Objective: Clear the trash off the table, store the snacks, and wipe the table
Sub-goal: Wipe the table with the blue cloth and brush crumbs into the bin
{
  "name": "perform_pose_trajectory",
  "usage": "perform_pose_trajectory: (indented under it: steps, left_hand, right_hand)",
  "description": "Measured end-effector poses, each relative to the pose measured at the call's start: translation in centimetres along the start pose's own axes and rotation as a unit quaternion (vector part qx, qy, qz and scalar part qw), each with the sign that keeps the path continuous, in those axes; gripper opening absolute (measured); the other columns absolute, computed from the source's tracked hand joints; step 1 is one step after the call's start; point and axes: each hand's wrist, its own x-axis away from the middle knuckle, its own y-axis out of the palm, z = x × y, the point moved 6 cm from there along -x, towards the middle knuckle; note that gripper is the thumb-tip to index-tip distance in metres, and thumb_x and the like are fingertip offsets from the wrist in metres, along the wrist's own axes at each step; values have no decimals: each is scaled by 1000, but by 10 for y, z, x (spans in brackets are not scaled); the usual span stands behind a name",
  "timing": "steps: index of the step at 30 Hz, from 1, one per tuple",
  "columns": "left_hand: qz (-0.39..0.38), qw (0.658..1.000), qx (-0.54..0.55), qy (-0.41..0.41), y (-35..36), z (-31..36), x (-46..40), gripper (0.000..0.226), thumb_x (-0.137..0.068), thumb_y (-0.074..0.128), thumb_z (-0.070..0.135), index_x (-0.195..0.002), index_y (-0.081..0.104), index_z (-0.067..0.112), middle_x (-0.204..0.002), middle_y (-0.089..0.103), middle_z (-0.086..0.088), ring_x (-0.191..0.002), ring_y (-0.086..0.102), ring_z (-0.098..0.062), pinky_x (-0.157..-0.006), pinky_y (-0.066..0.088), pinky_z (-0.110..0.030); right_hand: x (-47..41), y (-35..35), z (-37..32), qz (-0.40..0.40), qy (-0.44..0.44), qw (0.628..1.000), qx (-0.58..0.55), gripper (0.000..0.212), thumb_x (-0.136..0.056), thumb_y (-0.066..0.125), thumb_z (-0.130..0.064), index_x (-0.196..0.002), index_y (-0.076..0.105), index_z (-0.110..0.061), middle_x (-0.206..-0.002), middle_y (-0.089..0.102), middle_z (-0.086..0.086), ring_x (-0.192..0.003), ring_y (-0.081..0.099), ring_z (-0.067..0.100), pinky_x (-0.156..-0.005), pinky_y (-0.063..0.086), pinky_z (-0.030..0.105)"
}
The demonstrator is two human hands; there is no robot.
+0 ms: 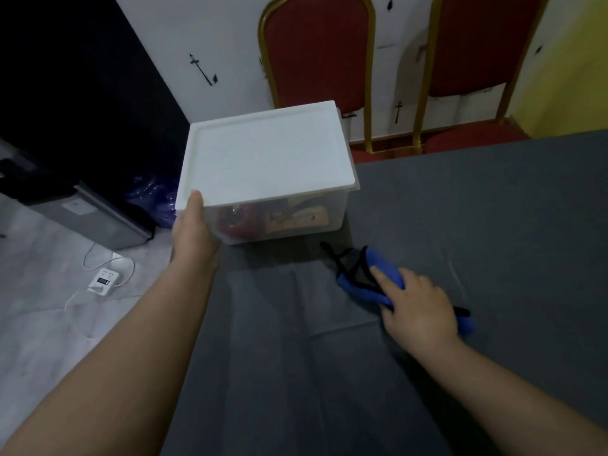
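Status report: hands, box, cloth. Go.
Left hand gripping the lidded box at the table corner. Right hand pressing the blue cloth flat. No trash in sight.

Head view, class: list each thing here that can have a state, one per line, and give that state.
Storage box: on the table corner, lid on, snack packets inside.
Lid: closed, flat on the box.
Blue cloth: crumpled on the table, pressed under the right hand.
Left hand: grip on the box's near left corner.
Right hand: flat on the cloth.
Grey tablecloth: creased, no trash visible.
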Motion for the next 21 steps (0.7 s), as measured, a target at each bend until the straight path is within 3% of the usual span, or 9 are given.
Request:
perform_pose_trajectory:
  steps: [3,6,10,14,17,21]
  left_hand:
    - [-37,998,34,-50,12,0,1,36,-90,53,43,-119,54,22,-101,69,0,-73,68,-14,-55,55,-30]
    - [-96,983,79,-133,26,1,6,38,-93,42,49,-116,53,21,-99,66,-4,-91,64,-26,-75,54,-51]
    - [-88,980,97,-149,27,0,2,40,-91,39,57,-106,59,25,-109,67,-7,-104,61,-33,-88,44,-63]
    - [-74,983,127,-112,26,1,-1,48,-91,40,58,-121,57,25,-109,70,-6,-100,65,-31,-77,53,-56]
    - [-81,981,135,-111,27,-1,-3,50,-90,41,60,-122,56,26,-112,69,-7,-102,64,-33,-80,50,-62]
    - [-87,976,159,-117,29,-5,2,46,-91,39,60,-111,60,25,-113,68,-6,-104,63,-31,-85,50,-54]
  right_hand:
    - [20,5,-31,6,-62,998,1,77,-44,87,-36,-118,67,-28,-90,68,6,-62,61,23,-51,48,32]
    - [36,8,-37,-9,-85,996,5,80,-41,88,-39,-118,66,-31,-94,69,4,-63,62,19,-50,49,31]
    - [41,7,-31,-24,-83,996,-2,77,-46,85,-38,-120,64,-32,-96,68,1,-63,61,18,-51,49,31]
    - [41,6,-30,-18,-87,996,0,76,-49,83,-35,-122,62,-31,-98,67,2,-65,61,19,-53,49,31]
    - [42,7,-29,-12,-85,996,2,76,-49,83,-35,-123,62,-31,-98,67,2,-66,61,19,-54,49,32]
    - [42,8,-29,-4,-81,997,7,76,-49,84,-35,-122,63,-31,-97,67,3,-65,61,20,-55,50,32]
